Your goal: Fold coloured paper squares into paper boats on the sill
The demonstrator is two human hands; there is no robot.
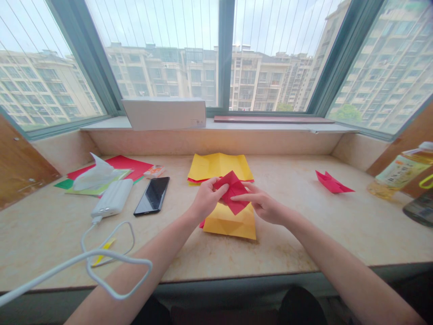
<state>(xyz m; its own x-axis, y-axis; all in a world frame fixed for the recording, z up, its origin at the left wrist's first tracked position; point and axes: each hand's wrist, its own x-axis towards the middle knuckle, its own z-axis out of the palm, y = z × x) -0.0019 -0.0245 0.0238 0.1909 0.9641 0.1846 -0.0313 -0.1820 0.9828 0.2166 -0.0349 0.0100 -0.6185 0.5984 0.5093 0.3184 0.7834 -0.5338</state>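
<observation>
A folded square of red paper (pixel 236 194) is held up at the middle of the counter, one corner pointing toward me. My left hand (pixel 211 195) pinches its left side, thumb on top and fingers underneath. On the right side, my right hand (pixel 262 203) has its index finger lying across the paper's face; its other fingers are partly hidden behind the sheet. Below the red paper lies a creased orange-yellow sheet (pixel 233 225), with a bit of red showing at its left edge. Beyond the hands, a creased yellow sheet (pixel 219 166) rests on red and yellow paper.
A folded red paper boat shape (pixel 334 183) sits right, near an oil bottle (pixel 401 169) and a dark container (pixel 421 207). Left are a phone (pixel 152 195), a white power bank (pixel 112 197) with a looping cable (pixel 118 255), tissue (pixel 94 174) and coloured sheets (pixel 135 167). A white box (pixel 165 113) stands on the sill.
</observation>
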